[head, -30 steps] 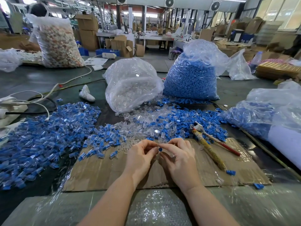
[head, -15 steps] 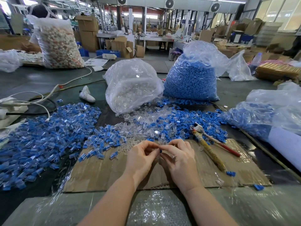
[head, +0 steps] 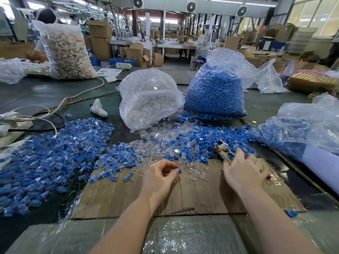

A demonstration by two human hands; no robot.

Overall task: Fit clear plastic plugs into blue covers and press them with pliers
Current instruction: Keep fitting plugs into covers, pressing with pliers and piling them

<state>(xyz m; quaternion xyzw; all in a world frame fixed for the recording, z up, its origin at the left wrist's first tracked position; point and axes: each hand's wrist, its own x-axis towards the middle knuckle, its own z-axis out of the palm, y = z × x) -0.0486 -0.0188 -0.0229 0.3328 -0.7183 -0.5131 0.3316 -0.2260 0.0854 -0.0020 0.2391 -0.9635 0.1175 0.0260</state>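
left hand (head: 159, 176) is pinching a blue cover (head: 180, 171).
right hand (head: 244, 169) is lying spread over the pliers (head: 222, 148) on cardboard (head: 192, 197).

Both forearms reach forward, apart. The left hand (head: 159, 177) curls, thumb and forefinger pinched together. The right hand (head: 244, 170) lies palm down, its fingers bent.
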